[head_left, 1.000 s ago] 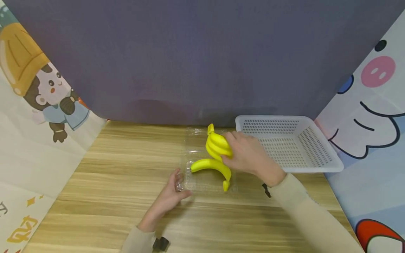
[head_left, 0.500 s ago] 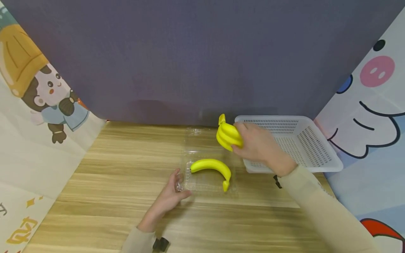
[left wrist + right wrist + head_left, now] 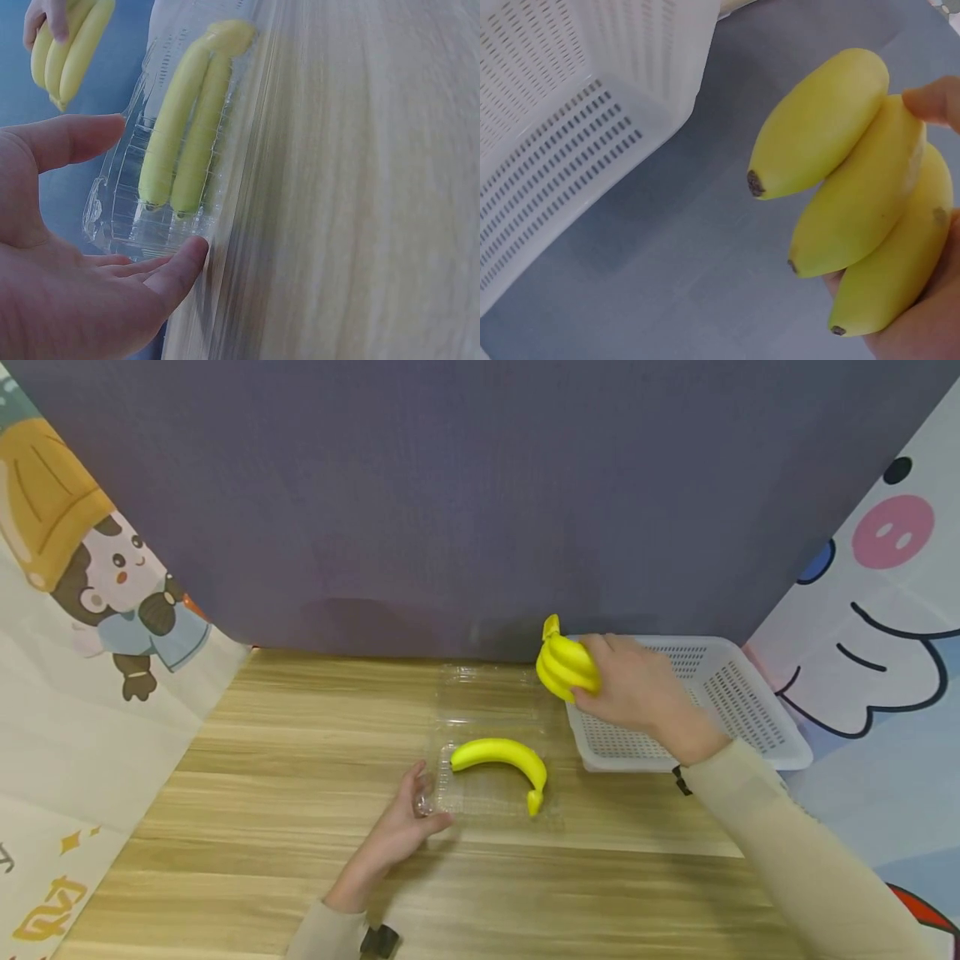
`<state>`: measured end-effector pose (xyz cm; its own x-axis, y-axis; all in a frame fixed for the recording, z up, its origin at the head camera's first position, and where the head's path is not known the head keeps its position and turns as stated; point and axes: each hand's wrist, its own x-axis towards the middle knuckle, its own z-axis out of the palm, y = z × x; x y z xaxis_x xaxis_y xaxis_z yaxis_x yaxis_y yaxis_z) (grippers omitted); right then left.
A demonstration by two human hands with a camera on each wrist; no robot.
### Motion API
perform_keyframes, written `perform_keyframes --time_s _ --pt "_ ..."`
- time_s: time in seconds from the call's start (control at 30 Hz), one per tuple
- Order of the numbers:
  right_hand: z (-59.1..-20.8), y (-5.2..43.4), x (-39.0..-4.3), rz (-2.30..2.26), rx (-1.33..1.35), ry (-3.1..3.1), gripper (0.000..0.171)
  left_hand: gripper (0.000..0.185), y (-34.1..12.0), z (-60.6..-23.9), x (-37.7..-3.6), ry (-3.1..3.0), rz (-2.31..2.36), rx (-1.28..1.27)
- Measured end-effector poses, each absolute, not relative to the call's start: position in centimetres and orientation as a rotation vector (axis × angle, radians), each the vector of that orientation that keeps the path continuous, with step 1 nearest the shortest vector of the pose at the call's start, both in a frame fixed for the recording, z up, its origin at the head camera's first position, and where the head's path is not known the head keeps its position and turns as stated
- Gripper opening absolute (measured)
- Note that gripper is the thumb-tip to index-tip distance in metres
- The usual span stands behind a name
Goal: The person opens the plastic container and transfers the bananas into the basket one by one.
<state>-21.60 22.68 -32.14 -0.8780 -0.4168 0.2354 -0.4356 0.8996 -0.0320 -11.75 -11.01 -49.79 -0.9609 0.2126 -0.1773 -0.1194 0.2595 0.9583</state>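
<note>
My right hand grips a small bunch of yellow bananas in the air over the near-left corner of a white perforated basket. A second bunch of bananas lies in a clear plastic clamshell tray on the wooden table. My left hand rests against the tray's near-left corner, its fingers nearly straight, touching the plastic.
A purple backdrop stands behind the table, with cartoon-printed panels on the left and on the right. The basket sits at the back right of the table, and nothing shows inside it.
My right hand has lifted its bunch of bananas out of the clear tray and carried it right and up over the basket's corner. The left hand stays at the tray.
</note>
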Motion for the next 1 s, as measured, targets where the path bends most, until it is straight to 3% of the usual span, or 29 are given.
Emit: perform_keyframes --time_s 1.0 --pt "-33.5 28.0 -23.5 0.178 0.475 -2.858 0.052 0.105 -11.0 -50.4 -12.0 2.277 1.757 0.089"
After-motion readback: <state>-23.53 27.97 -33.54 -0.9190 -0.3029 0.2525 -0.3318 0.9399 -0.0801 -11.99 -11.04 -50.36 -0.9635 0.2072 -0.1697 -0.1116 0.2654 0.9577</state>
